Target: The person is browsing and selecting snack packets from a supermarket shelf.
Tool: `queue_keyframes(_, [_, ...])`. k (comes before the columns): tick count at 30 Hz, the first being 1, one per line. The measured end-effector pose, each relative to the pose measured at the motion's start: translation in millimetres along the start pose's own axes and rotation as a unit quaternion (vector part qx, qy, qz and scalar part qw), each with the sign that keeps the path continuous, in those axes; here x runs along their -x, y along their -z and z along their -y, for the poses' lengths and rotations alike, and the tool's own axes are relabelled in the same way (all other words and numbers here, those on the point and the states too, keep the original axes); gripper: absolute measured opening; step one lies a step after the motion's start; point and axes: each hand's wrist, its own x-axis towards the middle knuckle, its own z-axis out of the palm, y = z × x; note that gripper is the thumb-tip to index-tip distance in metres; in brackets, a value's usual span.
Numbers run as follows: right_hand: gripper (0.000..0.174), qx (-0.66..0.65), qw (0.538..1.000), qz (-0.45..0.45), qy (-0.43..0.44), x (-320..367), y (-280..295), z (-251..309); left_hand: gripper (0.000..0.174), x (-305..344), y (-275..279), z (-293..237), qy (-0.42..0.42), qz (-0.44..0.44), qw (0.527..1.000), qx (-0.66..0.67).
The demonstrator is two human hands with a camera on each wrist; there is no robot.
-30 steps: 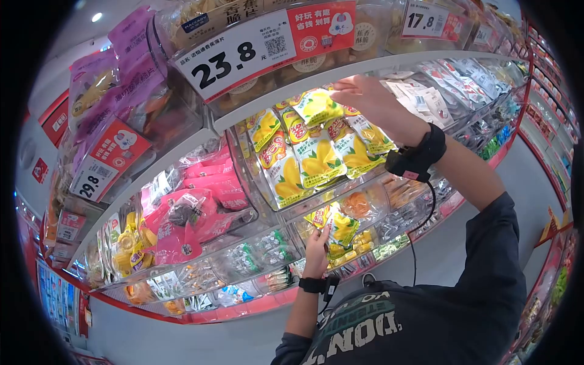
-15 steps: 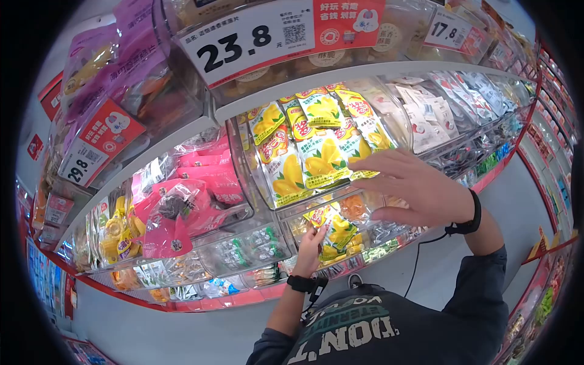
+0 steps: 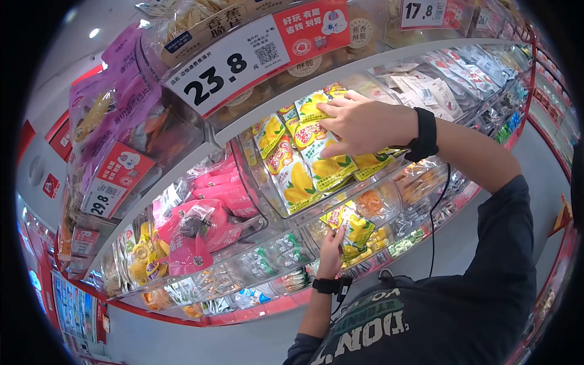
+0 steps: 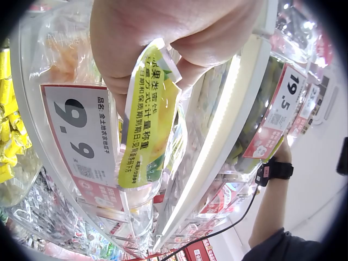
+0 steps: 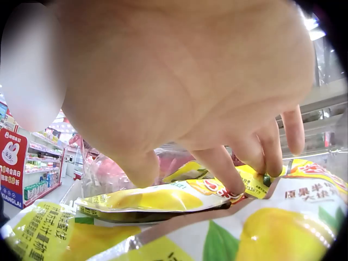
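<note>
Yellow-and-white mango packets [image 3: 293,177] fill a clear bin on the middle shelf. My right hand [image 3: 366,126] lies over them with its fingers spread; in the right wrist view the fingertips of the right hand [image 5: 190,92] touch the packets [image 5: 157,198], and none is visibly gripped. Lower down, my left hand [image 3: 330,252] pinches one similar packet [image 3: 353,231] in front of the lower bins. In the left wrist view the left hand [image 4: 174,32] has thumb and fingers on the top edge of that packet [image 4: 149,119], which hangs down.
Pink bags [image 3: 193,226] sit in the bin to the left. Above runs a shelf with a large price tag [image 3: 228,67] and bagged chips. White packets [image 3: 426,91] lie to the right. A black cable [image 3: 432,225] hangs from the right wrist.
My right hand first came back off the packets toward the body, then moved forward onto them again. The left hand still holds its packet. The head view has shifted slightly.
</note>
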Motion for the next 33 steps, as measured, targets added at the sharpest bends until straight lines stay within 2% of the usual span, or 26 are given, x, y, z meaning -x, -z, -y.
queue_keyframes(3, [0.052,0.031,0.988,-0.142,0.044,11.5,-2.1,6.9,0.027,2.5,-3.0,-4.1,0.000,0.006,1.000,-0.008])
queue_keyframes(4, [0.041,-0.043,0.977,-0.197,0.075,21.3,8.3,17.7,0.027,2.2,-3.0,-4.6,0.003,0.002,1.000,-0.011])
queue_keyframes(5, [0.033,-0.129,0.972,-0.178,0.085,30.7,22.4,32.0,0.027,1.9,-2.9,-4.9,0.008,-0.002,1.000,-0.012])
queue_keyframes(7, [0.029,-0.282,0.951,-0.063,0.112,56.4,39.7,53.9,0.025,0.2,0.3,-3.8,0.013,0.000,0.999,-0.031])
queue_keyframes(9, [0.029,-0.255,0.949,0.138,0.127,73.6,44.7,72.2,0.024,-3.8,7.6,-2.4,0.016,0.014,0.997,-0.071])
queue_keyframes(11, [0.030,-0.247,0.936,0.223,0.115,94.7,4.6,80.7,0.023,-0.7,-2.6,-5.1,0.029,0.005,0.999,-0.024])
queue_keyframes(13, [0.035,-0.325,0.938,0.116,0.029,115.1,-69.8,82.4,0.022,0.2,-2.7,-5.6,0.019,0.000,1.000,-0.019])
queue_keyframes(14, [0.035,-0.293,0.950,0.041,-0.100,117.7,-108.7,88.5,0.022,-1.0,0.1,-4.5,0.028,-0.001,0.999,-0.026])
queue_keyframes(15, [0.036,-0.253,0.940,-0.036,-0.224,120.2,-137.7,96.0,0.021,-1.5,2.8,-3.0,0.035,-0.004,0.999,-0.032])
queue_keyframes(18, [0.040,-0.478,0.824,0.009,-0.305,127.2,-163.7,112.5,0.023,-2.0,-3.8,-4.1,0.031,0.008,0.999,-0.014])
queue_keyframes(20, [0.035,-0.504,0.811,-0.001,-0.295,134.5,-177.6,119.4,0.025,-4.8,6.5,1.6,0.038,0.018,0.999,-0.033])
queue_keyframes(22, [0.035,-0.513,0.810,0.002,-0.285,133.1,-153.7,113.3,0.030,1.1,-3.6,-6.0,0.035,0.036,0.999,-0.013])
queue_keyframes(23, [0.034,-0.486,0.847,-0.077,-0.201,142.0,-165.1,104.4,0.032,2.3,-2.8,-6.8,0.035,0.041,0.998,-0.016])
queue_keyframes(26, [0.031,-0.514,0.849,0.073,-0.099,152.4,-105.7,76.1,0.038,3.6,0.2,-8.7,0.034,0.050,0.998,-0.031])
queue_keyframes(28, [0.027,-0.535,0.841,0.077,-0.027,152.7,-67.4,69.7,0.039,3.0,2.3,-6.7,0.020,0.067,0.997,-0.037])
queue_keyframes(29, [0.026,-0.545,0.834,0.080,0.008,153.5,-51.4,68.3,0.034,3.4,-0.3,-8.3,0.025,0.040,0.999,-0.027])
queue_keyframes(32, [0.021,-0.620,0.782,-0.059,-0.007,148.4,-15.2,69.0,0.034,-6.3,16.4,-2.0,0.067,0.056,0.996,-0.029])
queue_keyframes(33, [0.020,-0.632,0.763,-0.123,-0.052,142.8,-5.0,72.6,0.033,-1.7,12.2,-3.8,0.046,0.037,0.998,-0.014])
